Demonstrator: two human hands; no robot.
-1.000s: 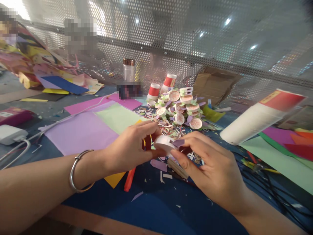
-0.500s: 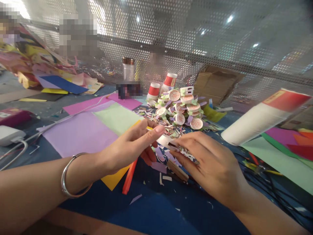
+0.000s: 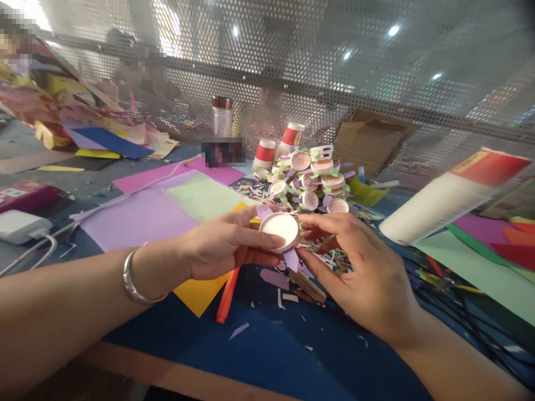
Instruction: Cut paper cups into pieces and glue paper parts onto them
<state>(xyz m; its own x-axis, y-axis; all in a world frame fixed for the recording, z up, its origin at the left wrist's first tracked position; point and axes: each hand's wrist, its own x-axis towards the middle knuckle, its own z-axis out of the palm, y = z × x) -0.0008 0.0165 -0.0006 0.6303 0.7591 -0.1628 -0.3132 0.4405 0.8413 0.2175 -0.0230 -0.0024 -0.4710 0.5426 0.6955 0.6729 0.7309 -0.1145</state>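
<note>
My left hand (image 3: 221, 242) grips a white round cup bottom (image 3: 281, 229), its thumb lying across the face. The piece has a raised rim, and purple paper tabs (image 3: 291, 259) stick out from its edge. To its right is my right hand (image 3: 355, 262), fingers apart, with the index fingertip and thumb close to the rim and the lower tab. Whether they touch it, I cannot tell. Behind the hands rises a pile of similar round pieces (image 3: 309, 199) with red line patterns and coloured tabs. An orange marker (image 3: 228, 295) lies below my left hand.
Paper scraps (image 3: 276, 278) and a brown stick-like piece (image 3: 308, 287) lie in front. Purple paper (image 3: 134, 223) spreads left, near a white charger (image 3: 23, 225). A long stack of paper cups (image 3: 443, 200) leans at right, above black cables (image 3: 455, 312). A jar (image 3: 221, 117) stands behind.
The white piece has turned its round face into view. My left hand has closed on it, while my right fingers, earlier gripping it, have spread apart at its right edge.
</note>
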